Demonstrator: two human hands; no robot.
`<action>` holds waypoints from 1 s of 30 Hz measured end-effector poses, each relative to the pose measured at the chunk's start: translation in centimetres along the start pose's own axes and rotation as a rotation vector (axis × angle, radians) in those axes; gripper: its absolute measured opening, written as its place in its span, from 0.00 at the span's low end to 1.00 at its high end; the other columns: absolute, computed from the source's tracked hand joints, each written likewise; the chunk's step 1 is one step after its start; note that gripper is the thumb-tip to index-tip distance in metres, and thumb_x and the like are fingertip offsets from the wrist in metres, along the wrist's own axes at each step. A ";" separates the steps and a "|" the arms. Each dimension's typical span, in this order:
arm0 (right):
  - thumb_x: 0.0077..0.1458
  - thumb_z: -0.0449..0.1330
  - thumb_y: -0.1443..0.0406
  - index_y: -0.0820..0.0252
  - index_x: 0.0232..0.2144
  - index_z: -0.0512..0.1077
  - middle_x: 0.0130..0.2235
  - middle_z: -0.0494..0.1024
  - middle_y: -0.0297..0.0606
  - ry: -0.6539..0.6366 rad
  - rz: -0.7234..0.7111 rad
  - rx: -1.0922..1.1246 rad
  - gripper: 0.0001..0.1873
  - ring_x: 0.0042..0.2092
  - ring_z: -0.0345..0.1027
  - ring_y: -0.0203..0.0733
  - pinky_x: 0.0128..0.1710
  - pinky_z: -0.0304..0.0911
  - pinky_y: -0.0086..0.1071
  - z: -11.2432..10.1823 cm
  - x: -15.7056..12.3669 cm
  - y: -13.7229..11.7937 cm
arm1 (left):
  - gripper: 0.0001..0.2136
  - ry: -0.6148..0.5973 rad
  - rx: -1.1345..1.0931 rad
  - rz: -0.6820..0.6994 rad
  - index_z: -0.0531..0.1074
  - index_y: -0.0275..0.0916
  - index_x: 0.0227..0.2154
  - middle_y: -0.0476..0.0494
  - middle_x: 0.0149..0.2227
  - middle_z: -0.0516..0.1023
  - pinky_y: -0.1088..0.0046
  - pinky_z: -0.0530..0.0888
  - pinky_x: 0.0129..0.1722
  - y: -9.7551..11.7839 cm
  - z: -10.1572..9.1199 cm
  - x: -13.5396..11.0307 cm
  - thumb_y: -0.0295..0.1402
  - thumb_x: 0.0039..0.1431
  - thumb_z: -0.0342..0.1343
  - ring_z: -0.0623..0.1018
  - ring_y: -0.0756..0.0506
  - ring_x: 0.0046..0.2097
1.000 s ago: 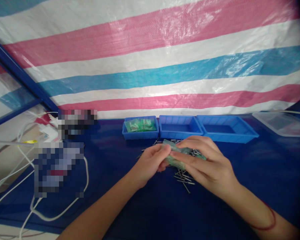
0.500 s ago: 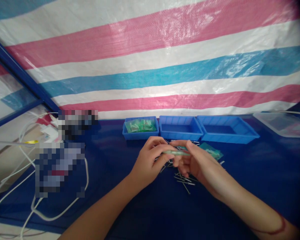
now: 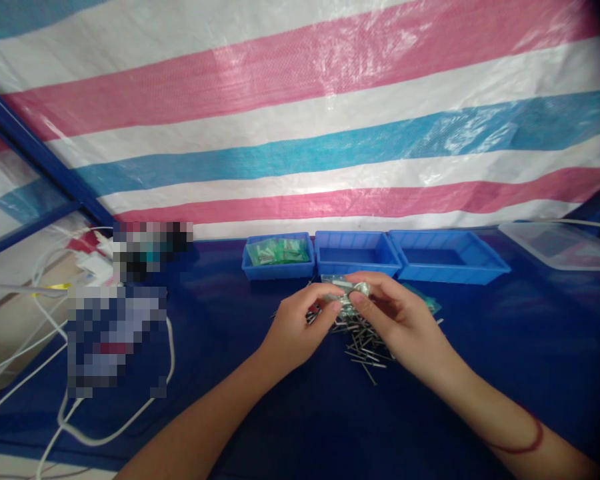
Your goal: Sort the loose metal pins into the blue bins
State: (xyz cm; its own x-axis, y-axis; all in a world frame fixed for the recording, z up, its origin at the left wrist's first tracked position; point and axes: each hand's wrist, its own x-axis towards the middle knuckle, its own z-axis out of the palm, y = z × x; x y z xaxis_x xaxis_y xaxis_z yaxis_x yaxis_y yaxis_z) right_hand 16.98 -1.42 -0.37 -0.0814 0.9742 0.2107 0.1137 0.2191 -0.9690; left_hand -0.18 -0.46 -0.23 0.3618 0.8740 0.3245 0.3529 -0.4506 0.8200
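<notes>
A small clear plastic bag with a greenish tint (image 3: 349,305) is pinched between my two hands over the middle of the blue table. My left hand (image 3: 296,323) grips its left side with thumb and fingers. On the right side, my right hand (image 3: 405,319) has its thumb pressed on the bag. What the bag contains is too small to make out. Below the hands lies a loose pile of thin metal nails (image 3: 364,347), partly covered by them. Another green plastic bag (image 3: 429,303) lies on the table behind my right hand, mostly hidden.
Three blue trays stand in a row at the back: the left tray (image 3: 275,272) holds green packets (image 3: 280,251), beside a middle tray (image 3: 353,265) and a right tray (image 3: 455,273). White cables (image 3: 173,353) lie left. A translucent lid (image 3: 555,247) is back right.
The bag has turned from edge-on to showing its face. My right hand has rotated, its thumb now on the bag. More of the nail pile shows. The view has shifted slightly.
</notes>
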 end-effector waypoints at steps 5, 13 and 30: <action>0.57 0.58 0.58 0.51 0.50 0.62 0.39 0.74 0.37 0.042 -0.053 0.036 0.19 0.37 0.69 0.39 0.36 0.66 0.33 0.3 -0.2 -0.5 | 0.06 0.262 0.029 -0.004 0.71 0.39 0.38 0.45 0.39 0.77 0.75 0.70 0.39 -1.8 -1.5 1.2 0.34 0.61 0.52 0.75 0.49 0.38; 0.56 0.58 0.58 0.52 0.47 0.61 0.38 0.73 0.36 0.062 0.004 0.118 0.17 0.32 0.67 0.36 0.30 0.65 0.31 0.2 -0.2 -0.4 | 0.14 0.473 0.445 -0.015 0.68 0.40 0.49 0.43 0.42 0.78 0.68 0.71 0.46 -5.7 -7.1 3.7 0.36 0.61 0.52 0.77 0.45 0.42; 0.56 0.54 0.60 0.57 0.36 0.72 0.31 0.76 0.38 0.050 -0.006 -0.683 0.10 0.30 0.69 0.42 0.30 0.61 0.34 -7.3 2.1 -0.7 | 0.16 0.075 0.944 0.035 0.68 0.44 0.51 0.41 0.58 0.67 0.52 0.52 0.61 -6.1 -6.7 3.9 0.42 0.65 0.43 0.64 0.41 0.60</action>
State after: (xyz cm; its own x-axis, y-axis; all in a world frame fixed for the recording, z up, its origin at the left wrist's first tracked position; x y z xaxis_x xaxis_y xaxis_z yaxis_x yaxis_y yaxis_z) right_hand 23.96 0.83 1.67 -0.0397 0.9705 0.2379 0.7140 0.1941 -0.6727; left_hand -6.69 6.91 -0.84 0.3409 0.8516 0.3982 0.9069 -0.4095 0.0994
